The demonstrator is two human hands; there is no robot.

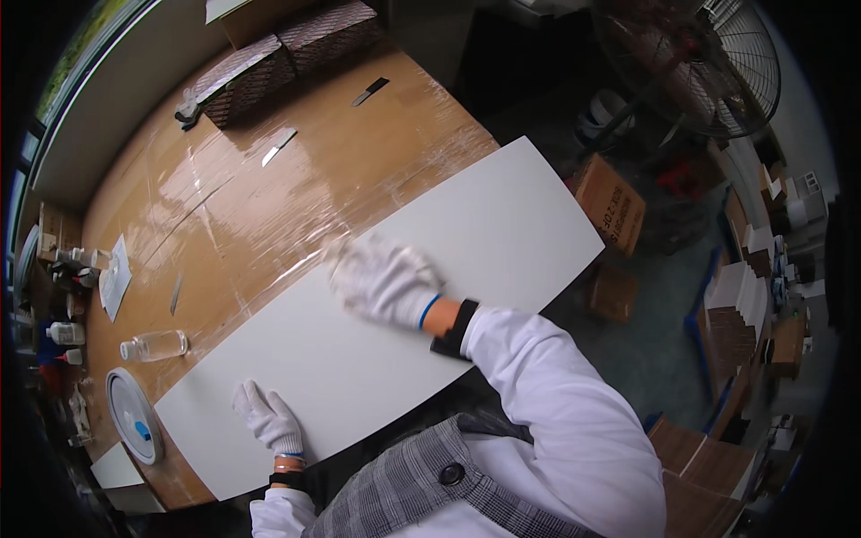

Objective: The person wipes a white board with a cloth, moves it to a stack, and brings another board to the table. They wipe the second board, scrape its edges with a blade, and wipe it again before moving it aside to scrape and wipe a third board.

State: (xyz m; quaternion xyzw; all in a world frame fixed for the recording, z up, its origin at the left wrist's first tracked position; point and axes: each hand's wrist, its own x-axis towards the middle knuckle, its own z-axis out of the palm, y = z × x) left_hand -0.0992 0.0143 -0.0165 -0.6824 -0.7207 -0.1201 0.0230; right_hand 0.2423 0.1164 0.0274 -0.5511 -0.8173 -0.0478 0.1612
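Note:
A long white board (529,206) lies slantwise along the table's near edge. My left hand (269,421), in a white knit glove, presses on its near left part with the fingers outstretched. Over the middle of the board is my right hand (386,282), also gloved and blurred by motion. A whitish-beige bunched cloth (338,255) shows at its fingers against the board; the fingers themselves are smeared. Left of the board lies a clear bottle (157,346) on its side. Close by is a round grey lid (128,417) with a small blue piece on it.
The wooden table (260,197) is covered with clear film. Blades (279,148) and a dark-handled knife (369,91) lie farther back, before patterned boxes (247,85). Small bottles (65,334) line the left side. Right of the table are a cardboard box (610,202), a fan (708,63) and stacked boards (735,305).

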